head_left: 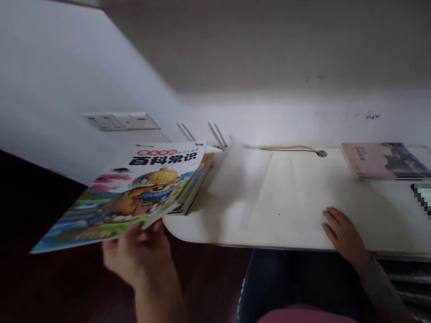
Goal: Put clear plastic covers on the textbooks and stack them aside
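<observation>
Off the bench's (pixel 286 202) left end, the left hand (pixel 139 255) pinches the lower edge of a picture book (pixel 134 197), held tilted with its long axis slanting up toward the wall and lying nearest this hand. A second book (pixel 198 186) sits partly behind it. Rightward, the right hand (pixel 343 233) rests open on the bench, well apart, nearer a pink-covered book (pixel 384 161).

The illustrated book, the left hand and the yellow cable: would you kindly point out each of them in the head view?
The illustrated book (pixel 151 188), head view, on its front cover.
The left hand (pixel 136 255), head view, on the middle of the hand.
The yellow cable (pixel 286 147), head view, on its middle stretch.
</observation>
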